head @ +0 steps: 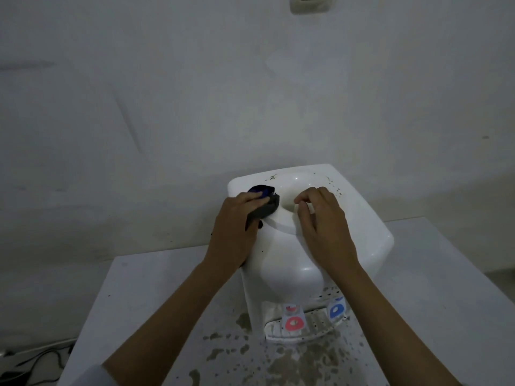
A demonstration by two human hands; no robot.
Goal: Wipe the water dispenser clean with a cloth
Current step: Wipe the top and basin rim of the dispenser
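1. While the left hand grips a bunched dark cloth, fingers curled over it, it presses the wad onto the dispenser top, left of the central well: that looks like the wiping stroke.
2. Right hand holds nothing; its fingers curl loosely over the well's right rim, probably bracing the unit so it doesn't slide.
3. Dark specks dot the top's far right edge, so I'd judge that side not yet wiped.
4. Dispenser sits on a white table, stained in front, near the red tap and blue tap.
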